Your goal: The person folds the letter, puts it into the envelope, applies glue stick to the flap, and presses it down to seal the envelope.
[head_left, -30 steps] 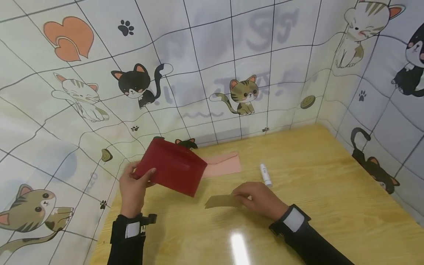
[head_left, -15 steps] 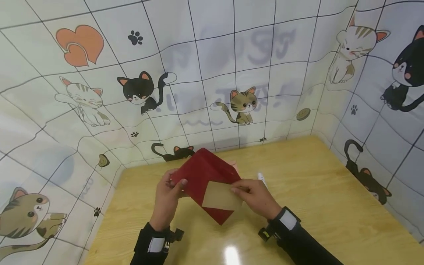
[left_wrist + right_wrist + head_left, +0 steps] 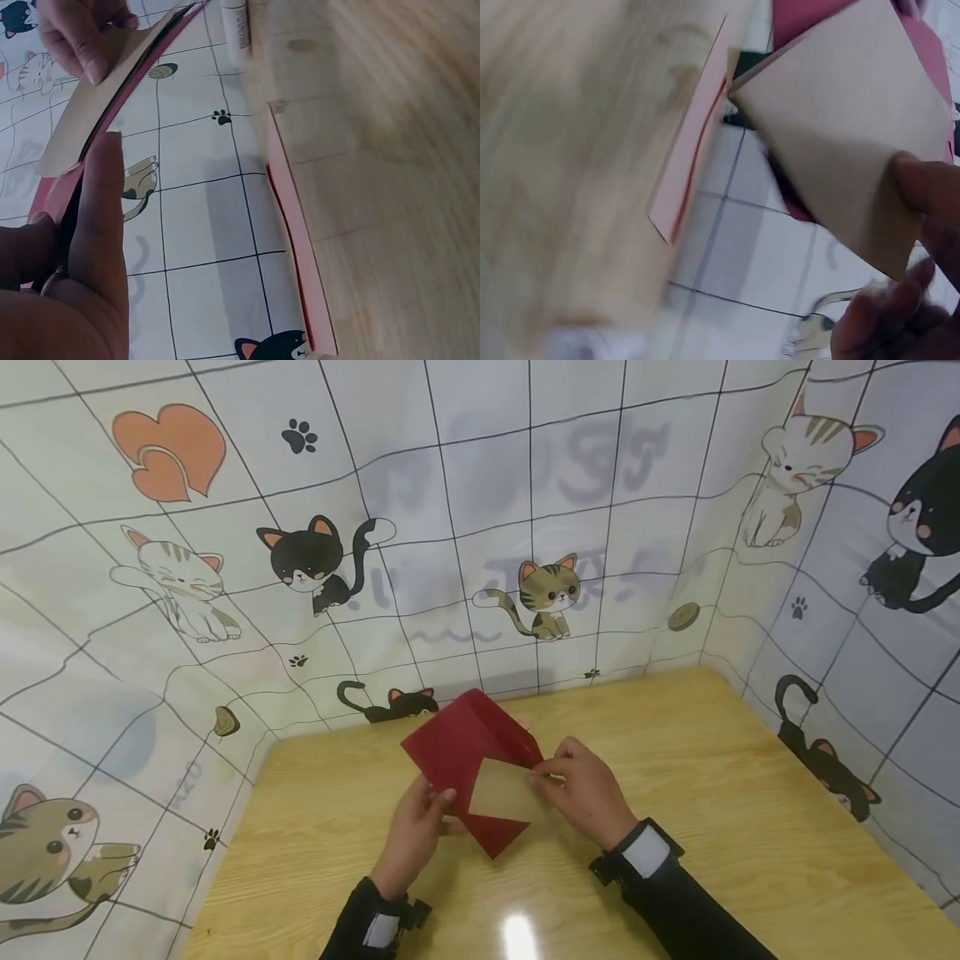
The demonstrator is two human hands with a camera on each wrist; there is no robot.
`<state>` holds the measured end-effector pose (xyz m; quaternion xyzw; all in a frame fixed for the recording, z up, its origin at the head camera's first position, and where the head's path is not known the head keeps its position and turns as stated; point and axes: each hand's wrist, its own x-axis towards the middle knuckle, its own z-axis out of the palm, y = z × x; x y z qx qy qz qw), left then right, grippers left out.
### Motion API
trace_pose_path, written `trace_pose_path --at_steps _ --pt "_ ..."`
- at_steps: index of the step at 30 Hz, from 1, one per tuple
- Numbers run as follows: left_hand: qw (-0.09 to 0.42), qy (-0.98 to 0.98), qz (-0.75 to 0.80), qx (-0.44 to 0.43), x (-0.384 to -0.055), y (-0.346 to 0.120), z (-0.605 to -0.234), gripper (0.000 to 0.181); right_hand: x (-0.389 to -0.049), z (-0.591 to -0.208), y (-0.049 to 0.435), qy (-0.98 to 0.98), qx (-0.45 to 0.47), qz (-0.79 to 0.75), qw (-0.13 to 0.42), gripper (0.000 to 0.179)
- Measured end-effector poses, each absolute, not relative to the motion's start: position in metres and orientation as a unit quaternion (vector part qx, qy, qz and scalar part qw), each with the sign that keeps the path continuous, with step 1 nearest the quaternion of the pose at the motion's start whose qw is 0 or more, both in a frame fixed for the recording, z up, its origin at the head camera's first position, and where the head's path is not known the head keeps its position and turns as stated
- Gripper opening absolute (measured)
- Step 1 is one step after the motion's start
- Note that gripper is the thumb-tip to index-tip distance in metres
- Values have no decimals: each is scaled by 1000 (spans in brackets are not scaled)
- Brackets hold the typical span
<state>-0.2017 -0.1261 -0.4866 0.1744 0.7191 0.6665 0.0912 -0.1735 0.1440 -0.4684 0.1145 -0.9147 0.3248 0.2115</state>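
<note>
My left hand pinches a red envelope by its lower left edge, with the thumb on the near face. The envelope is held tilted above the table. My right hand pinches a tan card at its right corner. The card lies over the front of the envelope and hides part of it. In the left wrist view the card and envelope run close side by side. On the table, a pink envelope shows in both wrist views; the red one almost hides it from the head view.
A white tube lies on the wooden table, beyond the right hand. Fabric walls printed with cats and a grid stand along the back and both sides.
The hands have come together, bringing the tan card over the red envelope. The left hand's hold has shifted from the envelope's left corner down along its lower edge.
</note>
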Motion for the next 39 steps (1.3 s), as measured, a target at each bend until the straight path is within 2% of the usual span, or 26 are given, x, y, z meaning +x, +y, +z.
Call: trace_pose_path --at_steps 4,8,18,22,30,39 --pt "80 740 646 168 -199 -125 -489 36 -174 -463 138 -935 122 262 208 12" --pt "69 752 634 165 -200 -125 -489 35 -178 -458 137 -928 113 286 209 14" --pt "102 706 678 178 -205 -127 -488 33 -189 -457 138 -775 -12 620 119 31" --pt "114 687 691 191 -204 -130 -489 33 -188 -459 136 -733 -45 664 141 35" --pt "142 659 709 209 -205 -136 -488 37 -186 -465 129 -740 -57 633 221 32" --pt "163 630 726 222 -205 -137 -486 39 -183 -467 123 -714 -29 653 252 31"
